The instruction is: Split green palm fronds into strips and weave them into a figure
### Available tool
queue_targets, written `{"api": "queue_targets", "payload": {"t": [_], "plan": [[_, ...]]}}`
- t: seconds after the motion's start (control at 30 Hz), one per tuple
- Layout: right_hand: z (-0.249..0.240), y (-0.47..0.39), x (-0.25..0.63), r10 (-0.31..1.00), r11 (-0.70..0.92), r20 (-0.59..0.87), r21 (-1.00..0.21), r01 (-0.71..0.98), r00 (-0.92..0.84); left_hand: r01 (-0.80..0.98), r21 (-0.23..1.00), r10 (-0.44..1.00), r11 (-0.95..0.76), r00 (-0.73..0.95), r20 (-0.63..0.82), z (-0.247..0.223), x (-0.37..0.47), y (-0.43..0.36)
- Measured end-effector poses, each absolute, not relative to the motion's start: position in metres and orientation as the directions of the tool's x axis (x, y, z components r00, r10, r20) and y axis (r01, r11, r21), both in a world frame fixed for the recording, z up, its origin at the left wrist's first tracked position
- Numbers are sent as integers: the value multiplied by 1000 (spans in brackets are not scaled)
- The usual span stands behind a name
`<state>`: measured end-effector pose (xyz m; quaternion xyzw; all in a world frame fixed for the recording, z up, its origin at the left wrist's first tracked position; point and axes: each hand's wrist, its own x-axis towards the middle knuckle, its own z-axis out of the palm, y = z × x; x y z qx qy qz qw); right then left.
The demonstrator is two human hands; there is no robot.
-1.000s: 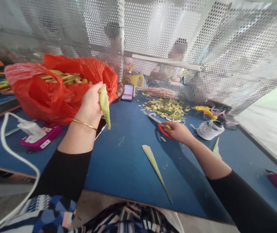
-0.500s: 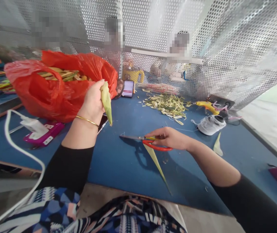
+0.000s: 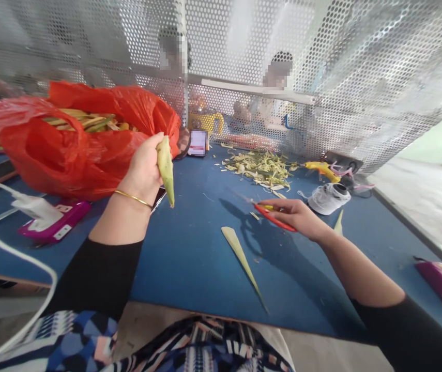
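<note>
My left hand (image 3: 142,168), with a gold bangle at the wrist, is closed around a folded pale-green corn husk (image 3: 165,173). The husk's narrow end points down over the blue table. Held in my right hand (image 3: 300,217) are scissors (image 3: 278,221) with red handles, their blurred blades pointing left above the tabletop. A long, tapering strip of husk (image 3: 240,253) lies flat on the table between my hands, touched by neither. Close under the scissors rests a small cut scrap (image 3: 254,216).
Behind my left hand stands a red plastic bag (image 3: 100,160) full of husks. A heap of trimmings (image 3: 261,168), a white thread spool (image 3: 327,199) and a yellow glue gun (image 3: 323,170) lie at the back right. Purple power strips (image 3: 56,222) sit at both sides. People are behind the perforated screen.
My right hand with the scissors has moved right and away from the long husk strip, leaving it uncovered. A small scrap now shows under the scissors. The left hand still holds its husk.
</note>
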<state>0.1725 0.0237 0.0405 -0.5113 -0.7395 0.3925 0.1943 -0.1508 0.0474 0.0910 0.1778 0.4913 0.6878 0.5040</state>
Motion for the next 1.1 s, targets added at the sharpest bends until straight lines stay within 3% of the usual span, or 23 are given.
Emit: {"api": "queue_targets", "payload": {"t": [0.13, 0.2, 0.37, 0.43, 0.53, 0.6, 0.77, 0.83, 0.93, 1.03, 1.1], "plan": [[40, 12, 149, 787, 326, -167, -705, 631, -593, -463, 886, 879, 26, -411, -241, 92, -141, 44], [37, 21, 134, 799, 367, -150, -645, 670, -583, -446, 893, 878, 55, -403, -256, 92, -139, 43], [36, 58, 142, 984, 166, 31, -489, 856, -173, -427, 902, 870, 70, -416, -264, 91, -137, 44], [38, 59, 164, 991, 130, 40, -506, 853, -128, -424, 901, 877, 86, -398, -271, 91, -137, 44], [41, 36, 202, 962, 156, -44, -719, 678, -268, -422, 903, 895, 81, -368, -252, 92, -137, 42], [43, 13, 223, 917, 120, -140, -797, 592, -374, -423, 904, 904, 65, -359, -233, 92, -136, 40], [44, -16, 246, 814, 10, -361, -775, 632, -455, -385, 918, 908, 92, -345, -236, 89, -130, 38], [40, -7, 243, 862, 21, -315, -761, 648, -398, -371, 923, 910, 102, -341, -237, 87, -125, 40], [32, 22, 229, 963, 97, -111, -710, 698, -247, -398, 903, 899, 159, -319, -299, 86, -115, 40], [26, 54, 211, 1000, -2, -6, -710, 704, -4, -420, 883, 890, 210, -291, -350, 85, -106, 39], [24, 70, 202, 998, -44, -8, -744, 667, 57, -418, 882, 889, 217, -289, -356, 83, -102, 39]]}}
